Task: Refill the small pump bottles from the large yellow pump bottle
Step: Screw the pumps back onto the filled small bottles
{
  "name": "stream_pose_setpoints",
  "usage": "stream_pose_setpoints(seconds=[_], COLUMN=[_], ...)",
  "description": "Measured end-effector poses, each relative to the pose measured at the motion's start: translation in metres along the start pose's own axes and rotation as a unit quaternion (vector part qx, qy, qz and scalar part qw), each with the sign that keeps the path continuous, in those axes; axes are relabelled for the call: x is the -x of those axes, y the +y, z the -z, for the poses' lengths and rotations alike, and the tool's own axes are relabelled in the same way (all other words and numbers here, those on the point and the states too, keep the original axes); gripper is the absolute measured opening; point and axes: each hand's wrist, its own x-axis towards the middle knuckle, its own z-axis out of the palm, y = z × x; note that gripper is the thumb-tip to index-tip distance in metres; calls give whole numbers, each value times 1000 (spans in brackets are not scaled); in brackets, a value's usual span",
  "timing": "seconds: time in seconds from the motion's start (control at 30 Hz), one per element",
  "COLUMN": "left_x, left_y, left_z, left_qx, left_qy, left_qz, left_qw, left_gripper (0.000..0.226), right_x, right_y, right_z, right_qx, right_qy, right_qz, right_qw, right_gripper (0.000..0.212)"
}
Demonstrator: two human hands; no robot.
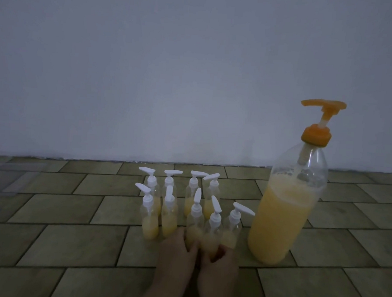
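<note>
— Tiled floor (73,210) in dull olive brick pattern runs up to a plain grey wall (172,67); where does the job sit on it?

— At lower centre. Nine small pump bottles (195,216) stand in a tight cluster, white pump heads on, each showing some yellow liquid in its lower part. Just to the right of them, close but apart, stands the large yellow pump bottle (285,209), clear-walled, orange pump (322,105) on top with its spout pointing left, liquid reaching roughly two thirds up.

— And the hands?

— Both come up from the bottom edge. The left hand (176,251) curls its fingers against the base of a front-row bottle; the right hand (218,263) does likewise on the neighbouring one. Whether either is truly clamped on or only resting against the plastic cannot be told in this dim light.

— How would these things handle?

— The small ones look light and top-heavy with so little in them; packed so tightly, one nudged would likely knock its neighbours, so the body, low down, seems the place to hold. The big bottle is probably heavy, thin-walled and apt to give under a squeeze; steadying it at the shoulder while pressing the pump looks wise.

— Anything unclear?

— Back-row fill levels are screened by the front row, the wrists are cut off by the frame, and the gloom blurs the fingertips.
</note>
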Motion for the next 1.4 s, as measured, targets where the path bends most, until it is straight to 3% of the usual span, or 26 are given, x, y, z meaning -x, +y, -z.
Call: stream_pose_setpoints(seconds=[0.3,0.9,1.13,1.23,1.3,1.4], left_x=[-12,-19,-8,1,12,29], left_y=[-3,-1,-1,-9,-16,-30], left_z=[-7,-10,-3,2,6,10], left_qx=[-26,-54,-35,-44,-62,-63], left_qy=[-9,-4,-20,-27,-37,-27], left_qz=[-9,-19,-16,-1,-16,-57], left_qw=[1000,998,999,999,997,996], left_gripper=[38,23,13,34,40,29], right_x=[-15,-21,-11,-15,-20,-28], right_y=[-10,-19,-11,-14,-19,-23], right_z=[-8,3,23,31,36,42], right_qx=[-47,-104,-69,-58,-38,0], right_qy=[10,18,39,15,-5,-22], right_qz=[-29,-67,30,69,87,116], right_qw=[998,992,996,996,995,993], right_gripper=[42,39,70,80,78,64])
